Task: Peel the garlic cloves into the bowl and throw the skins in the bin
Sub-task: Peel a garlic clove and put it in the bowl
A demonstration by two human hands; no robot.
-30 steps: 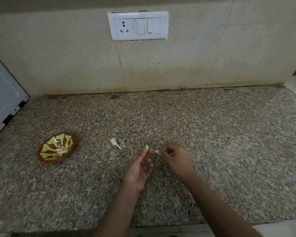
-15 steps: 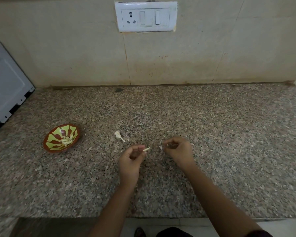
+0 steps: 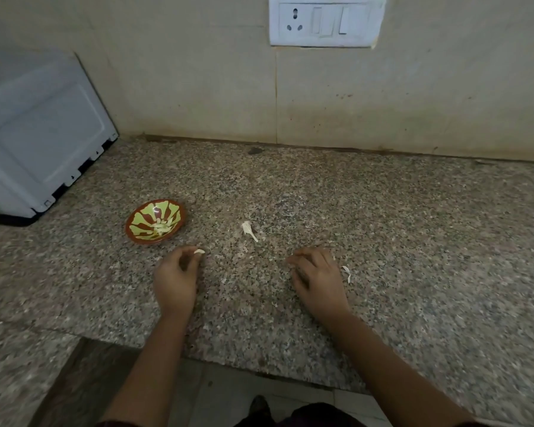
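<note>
Two hands, two jobs. My left hand (image 3: 175, 277) pinches a peeled clove (image 3: 199, 251) at the fingertips, lifted clear of the counter (image 3: 383, 229) and just beside the bowl (image 3: 155, 221), so the drop into it should be short. The bowl holds pale cloves at its centre and stands left of me, near the white appliance (image 3: 40, 143). My right hand (image 3: 316, 277) is curled, fingers down near the counter; whether it pinches any skin I cannot tell. A skin (image 3: 346, 272) lies just beside it, and a stem scrap (image 3: 248, 229) lies apart, between my hands and further back. No bin is in sight, so the skins wait here.
</note>
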